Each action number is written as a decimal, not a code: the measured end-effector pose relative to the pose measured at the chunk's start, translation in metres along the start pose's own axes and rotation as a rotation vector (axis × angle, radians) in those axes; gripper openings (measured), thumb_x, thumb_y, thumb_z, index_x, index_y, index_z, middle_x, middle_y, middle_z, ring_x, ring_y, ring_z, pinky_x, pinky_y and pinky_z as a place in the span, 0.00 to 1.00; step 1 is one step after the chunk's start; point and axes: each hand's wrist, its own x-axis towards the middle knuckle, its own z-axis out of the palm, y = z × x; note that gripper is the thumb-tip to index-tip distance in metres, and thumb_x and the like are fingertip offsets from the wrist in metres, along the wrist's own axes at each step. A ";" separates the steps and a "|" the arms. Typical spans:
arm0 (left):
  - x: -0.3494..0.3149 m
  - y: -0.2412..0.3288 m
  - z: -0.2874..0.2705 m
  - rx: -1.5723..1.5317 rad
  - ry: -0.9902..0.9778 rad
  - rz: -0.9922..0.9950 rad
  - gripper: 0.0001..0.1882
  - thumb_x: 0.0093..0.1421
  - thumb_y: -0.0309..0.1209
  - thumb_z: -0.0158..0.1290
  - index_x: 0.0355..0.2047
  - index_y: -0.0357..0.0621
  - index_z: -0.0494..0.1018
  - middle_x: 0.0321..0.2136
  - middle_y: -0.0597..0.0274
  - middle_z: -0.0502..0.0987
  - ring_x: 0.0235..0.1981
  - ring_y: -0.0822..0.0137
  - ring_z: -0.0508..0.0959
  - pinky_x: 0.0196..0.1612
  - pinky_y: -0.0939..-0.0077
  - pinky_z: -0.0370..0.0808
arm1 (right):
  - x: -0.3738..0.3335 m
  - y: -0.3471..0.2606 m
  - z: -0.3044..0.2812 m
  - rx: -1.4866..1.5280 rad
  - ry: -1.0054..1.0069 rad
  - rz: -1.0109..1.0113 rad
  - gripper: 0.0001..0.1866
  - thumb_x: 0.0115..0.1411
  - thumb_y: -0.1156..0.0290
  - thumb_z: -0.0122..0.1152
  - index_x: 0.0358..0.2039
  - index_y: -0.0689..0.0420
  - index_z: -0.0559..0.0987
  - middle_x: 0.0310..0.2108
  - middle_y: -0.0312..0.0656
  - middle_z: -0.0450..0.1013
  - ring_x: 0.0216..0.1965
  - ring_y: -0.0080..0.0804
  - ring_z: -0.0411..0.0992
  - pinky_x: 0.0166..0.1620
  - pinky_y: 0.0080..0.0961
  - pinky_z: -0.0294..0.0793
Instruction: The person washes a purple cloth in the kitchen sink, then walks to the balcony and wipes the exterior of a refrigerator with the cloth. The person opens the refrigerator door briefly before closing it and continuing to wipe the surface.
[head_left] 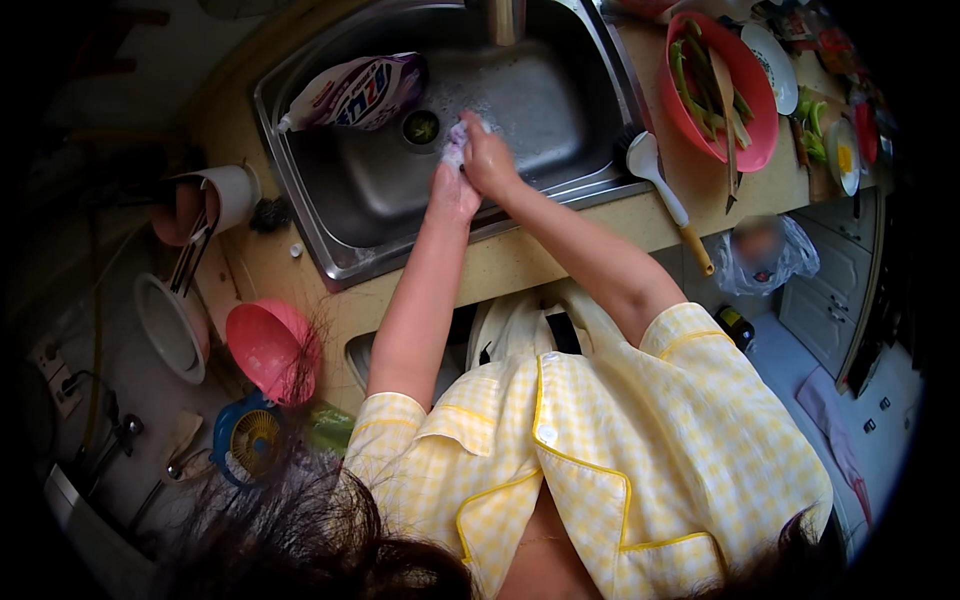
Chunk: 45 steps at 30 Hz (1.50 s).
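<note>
Both my hands are together over the steel sink (560, 130), close to its near side. Between them is a small, foamy white-and-purple thing (456, 147), whose kind I cannot make out. My right hand (488, 162) closes over it from the right, fingers bent toward the left. Beneath and nearer to me, my left hand (456, 192) meets the same thing, its fingers partly covered by foam and by the right hand. A purple-and-white detergent pouch (365, 92) lies in the sink to the left, beside the drain (421, 127), which has green scraps in it.
The faucet (505, 20) hangs over the sink's far edge. A white brush (655, 175) with a wooden handle tip lies at right, near a pink basin (765, 100) holding green vegetables and a wooden utensil. Left stand a pink bowl (268, 345), white bowls (170, 325) and a blue fan (250, 440).
</note>
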 end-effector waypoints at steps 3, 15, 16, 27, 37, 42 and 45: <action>0.011 0.006 -0.007 -0.182 0.203 0.037 0.17 0.63 0.33 0.39 0.49 0.40 0.63 0.48 0.56 0.68 0.51 0.61 0.67 0.56 0.64 0.63 | -0.044 -0.015 0.014 0.315 -0.041 -0.227 0.25 0.53 0.77 0.47 0.53 0.66 0.63 0.53 0.64 0.57 0.58 0.59 0.52 0.62 0.44 0.47; 0.004 0.008 -0.019 -0.121 -0.166 0.055 0.18 0.60 0.29 0.43 0.50 0.35 0.62 0.48 0.54 0.68 0.51 0.60 0.67 0.57 0.68 0.62 | -0.009 0.001 -0.003 -0.015 0.009 -0.097 0.21 0.54 0.78 0.41 0.51 0.60 0.65 0.38 0.57 0.71 0.37 0.58 0.70 0.43 0.42 0.69; 0.004 0.008 -0.015 -0.122 -0.141 0.049 0.19 0.60 0.29 0.43 0.51 0.35 0.62 0.49 0.53 0.67 0.51 0.59 0.67 0.58 0.67 0.61 | 0.003 0.002 -0.011 -0.030 -0.104 0.087 0.21 0.54 0.78 0.41 0.51 0.60 0.66 0.38 0.57 0.71 0.37 0.58 0.70 0.43 0.42 0.69; -0.006 0.043 -0.011 -0.129 0.156 -0.017 0.12 0.60 0.32 0.44 0.40 0.37 0.67 0.42 0.47 0.70 0.46 0.50 0.70 0.54 0.52 0.65 | 0.027 0.041 -0.037 0.772 -0.126 0.464 0.12 0.59 0.70 0.46 0.38 0.61 0.76 0.31 0.38 0.74 0.33 0.27 0.73 0.36 0.22 0.74; 0.020 0.007 -0.014 -0.223 -0.184 -0.074 0.18 0.64 0.40 0.36 0.50 0.47 0.62 0.48 0.56 0.66 0.49 0.54 0.67 0.55 0.57 0.63 | -0.022 -0.004 0.025 -0.367 0.214 -0.284 0.20 0.52 0.65 0.54 0.41 0.66 0.69 0.46 0.62 0.64 0.49 0.59 0.61 0.52 0.45 0.58; -0.003 0.004 0.003 -0.401 -0.182 -0.168 0.18 0.64 0.36 0.35 0.52 0.45 0.62 0.52 0.58 0.65 0.52 0.61 0.66 0.56 0.67 0.62 | 0.015 0.014 0.009 0.023 0.108 -0.100 0.17 0.55 0.72 0.48 0.45 0.64 0.69 0.49 0.59 0.64 0.52 0.58 0.59 0.53 0.41 0.61; 0.018 0.006 -0.019 -0.304 -0.046 -0.019 0.17 0.64 0.35 0.36 0.51 0.44 0.63 0.49 0.57 0.68 0.51 0.63 0.67 0.56 0.68 0.62 | -0.035 -0.003 0.027 -0.060 0.122 -0.361 0.24 0.54 0.75 0.46 0.53 0.64 0.63 0.53 0.62 0.59 0.58 0.57 0.53 0.61 0.42 0.48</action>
